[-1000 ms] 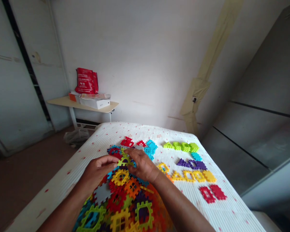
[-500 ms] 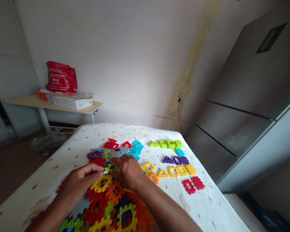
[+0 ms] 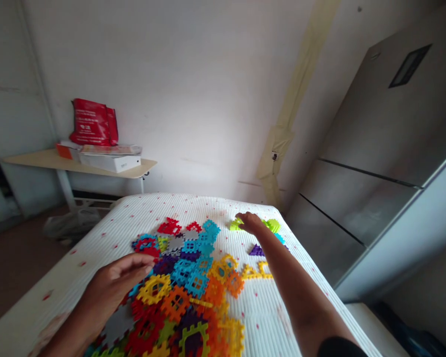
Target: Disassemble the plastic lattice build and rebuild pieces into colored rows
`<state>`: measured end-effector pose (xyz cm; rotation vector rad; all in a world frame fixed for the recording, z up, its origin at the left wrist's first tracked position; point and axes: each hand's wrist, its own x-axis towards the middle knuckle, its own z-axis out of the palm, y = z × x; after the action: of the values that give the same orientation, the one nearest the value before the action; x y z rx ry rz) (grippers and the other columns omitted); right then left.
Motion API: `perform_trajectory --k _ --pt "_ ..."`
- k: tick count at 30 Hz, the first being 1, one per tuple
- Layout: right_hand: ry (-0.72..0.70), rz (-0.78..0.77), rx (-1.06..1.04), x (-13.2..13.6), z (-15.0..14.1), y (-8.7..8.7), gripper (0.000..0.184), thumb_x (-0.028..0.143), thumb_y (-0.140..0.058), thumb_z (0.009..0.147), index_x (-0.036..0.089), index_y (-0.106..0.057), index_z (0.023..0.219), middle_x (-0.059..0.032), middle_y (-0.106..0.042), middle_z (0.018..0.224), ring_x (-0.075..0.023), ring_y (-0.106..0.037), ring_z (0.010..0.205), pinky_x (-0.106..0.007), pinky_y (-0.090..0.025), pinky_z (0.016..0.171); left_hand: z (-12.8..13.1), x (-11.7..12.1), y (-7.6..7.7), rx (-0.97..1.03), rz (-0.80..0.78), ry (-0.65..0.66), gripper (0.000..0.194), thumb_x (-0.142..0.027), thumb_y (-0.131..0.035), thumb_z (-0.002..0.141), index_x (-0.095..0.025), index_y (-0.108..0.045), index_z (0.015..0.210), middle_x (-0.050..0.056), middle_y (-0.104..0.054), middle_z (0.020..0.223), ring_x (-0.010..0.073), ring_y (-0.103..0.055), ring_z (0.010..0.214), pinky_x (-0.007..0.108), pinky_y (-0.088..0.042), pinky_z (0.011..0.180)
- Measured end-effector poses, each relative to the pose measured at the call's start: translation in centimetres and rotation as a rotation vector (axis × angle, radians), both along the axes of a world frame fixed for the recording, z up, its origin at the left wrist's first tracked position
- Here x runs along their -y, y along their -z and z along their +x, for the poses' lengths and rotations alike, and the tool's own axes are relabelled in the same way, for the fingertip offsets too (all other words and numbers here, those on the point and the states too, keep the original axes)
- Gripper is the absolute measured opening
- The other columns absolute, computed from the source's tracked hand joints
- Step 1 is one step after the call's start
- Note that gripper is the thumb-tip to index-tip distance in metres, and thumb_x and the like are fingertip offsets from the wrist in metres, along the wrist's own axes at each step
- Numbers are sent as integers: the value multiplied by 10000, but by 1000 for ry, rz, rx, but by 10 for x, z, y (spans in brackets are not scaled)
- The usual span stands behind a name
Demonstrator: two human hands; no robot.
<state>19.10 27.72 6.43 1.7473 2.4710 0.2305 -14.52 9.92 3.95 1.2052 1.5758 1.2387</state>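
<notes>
A large heap of interlocking plastic waffle-block pieces (image 3: 178, 292) in red, orange, yellow, blue, purple and grey covers the near part of a white ribbed mattress (image 3: 107, 228). My left hand (image 3: 113, 282) lies open at the heap's left edge, fingers just above a yellow piece. My right hand (image 3: 250, 223) is stretched far across, with its fingers at a row of lime-green pieces (image 3: 272, 226). The hand hides most of that row, so I cannot tell whether it holds one. My forearm hides most of a purple row (image 3: 257, 251) and a yellow row (image 3: 258, 270).
A narrow cream shelf table (image 3: 78, 163) holds a red bag (image 3: 93, 122) and a white box (image 3: 109, 162). A plastic bag (image 3: 72, 224) lies on the floor below it. A steel refrigerator (image 3: 367, 148) stands to the right of the mattress.
My right hand has moved from the heap to the lime-green row at the far side. The small green-yellow piece between my hands has gone from view, and my left hand has spread open.
</notes>
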Motion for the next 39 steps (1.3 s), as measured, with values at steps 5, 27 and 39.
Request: perform_trajectory --k 5,27,39 --pt "31 -40 14 -12 4 13 446 249 -542 824 284 -490 1265 -90 -615 1096 -212 -594 975 -299 -418 782 -1 1 1 1 15 -8 372 -535 -711 527 -246 -709 762 12 -753 797 265 -674 826 287 -527 723" --pt "-244 14 -151 25 -104 -2 321 295 -503 857 256 -564 1170 -53 -614 1163 -196 -532 1083 -313 -408 886 -8 -2 7 84 87 -111 380 -501 -693 574 -180 -684 777 26 -736 723 230 -680 768 295 -520 712" --pt "-193 -99 -149 48 -247 31 476 452 -571 779 78 -616 1070 -240 -629 1068 -340 -610 979 -473 -512 710 -12 -1 0 184 107 -194 330 -427 -691 579 -171 -669 786 34 -737 714 226 -687 756 305 -531 706"
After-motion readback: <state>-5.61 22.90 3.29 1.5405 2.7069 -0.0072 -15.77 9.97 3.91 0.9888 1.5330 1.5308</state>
